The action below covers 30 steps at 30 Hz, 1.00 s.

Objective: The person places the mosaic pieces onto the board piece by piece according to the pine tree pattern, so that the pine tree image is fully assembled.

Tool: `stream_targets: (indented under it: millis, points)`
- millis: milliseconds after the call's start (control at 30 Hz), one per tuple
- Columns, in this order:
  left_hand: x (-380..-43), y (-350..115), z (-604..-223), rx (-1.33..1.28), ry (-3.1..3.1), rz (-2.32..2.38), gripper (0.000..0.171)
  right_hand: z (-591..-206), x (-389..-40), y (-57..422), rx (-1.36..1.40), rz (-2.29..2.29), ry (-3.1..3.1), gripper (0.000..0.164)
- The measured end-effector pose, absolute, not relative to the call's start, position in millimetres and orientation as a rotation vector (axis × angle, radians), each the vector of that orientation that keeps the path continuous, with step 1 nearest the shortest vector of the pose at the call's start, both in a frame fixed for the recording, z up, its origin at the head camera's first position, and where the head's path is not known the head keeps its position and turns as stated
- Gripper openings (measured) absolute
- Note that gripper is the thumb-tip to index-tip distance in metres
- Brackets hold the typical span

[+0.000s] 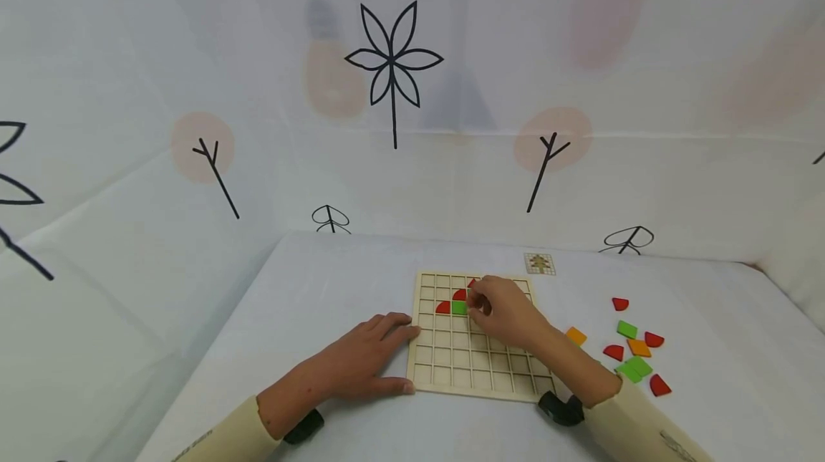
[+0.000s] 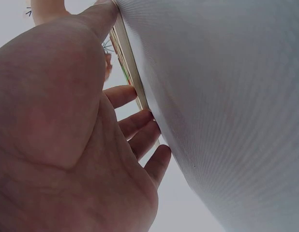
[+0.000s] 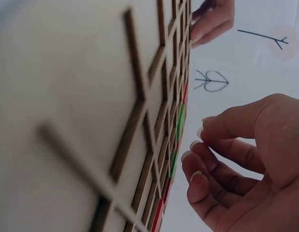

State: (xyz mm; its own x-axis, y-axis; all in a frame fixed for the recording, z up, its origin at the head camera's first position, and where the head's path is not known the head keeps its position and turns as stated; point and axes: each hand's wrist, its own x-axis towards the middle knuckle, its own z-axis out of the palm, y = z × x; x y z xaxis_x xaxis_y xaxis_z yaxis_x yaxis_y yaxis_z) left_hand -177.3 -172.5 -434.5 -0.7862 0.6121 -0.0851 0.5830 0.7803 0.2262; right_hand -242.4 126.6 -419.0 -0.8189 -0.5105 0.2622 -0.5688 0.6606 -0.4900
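Note:
A wooden grid board [image 1: 451,376] lies on the white cloth. My left hand [image 1: 367,358] rests at the board's left edge; in the left wrist view its thumb and fingers [image 2: 121,95] touch the board's side. My right hand [image 1: 505,311] is over the board's upper middle, fingers bent and fingertips close together. In the right wrist view no piece shows between these fingers [image 3: 231,123]. Beside that hand, a green square [image 1: 459,308] and red quarter-round pieces [image 1: 443,308] sit in the grid cells. Part of another red piece [image 1: 473,282] shows above it; my hand hides the cells beneath.
Several loose red, green and orange pieces lie right of the board, among them a red one [image 1: 620,304], a green one [image 1: 627,329] and an orange one [image 1: 639,347]. Behind the board is a small pattern card [image 1: 540,263]. A printed cloth wall [image 1: 451,183] stands at the back.

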Motion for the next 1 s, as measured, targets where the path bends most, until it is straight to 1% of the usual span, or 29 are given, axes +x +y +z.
stream_targets:
  millis: [200, 667, 1000]
  points:
    - [-178, -171, -435, 0.94, 2.82, 0.267, 0.086, -420, -229, 143, 0.832, 0.819, -2.816, 0.011]
    - [-176, -170, -431, 0.942, 2.816, 0.264, 0.085, -411, -208, 194, 0.691, 0.799, -2.776, 0.018]
    - [-176, -170, -432, 0.941, 2.815, 0.27, 0.085, -417, -200, 219, 0.596, 0.71, -2.817, 0.021]
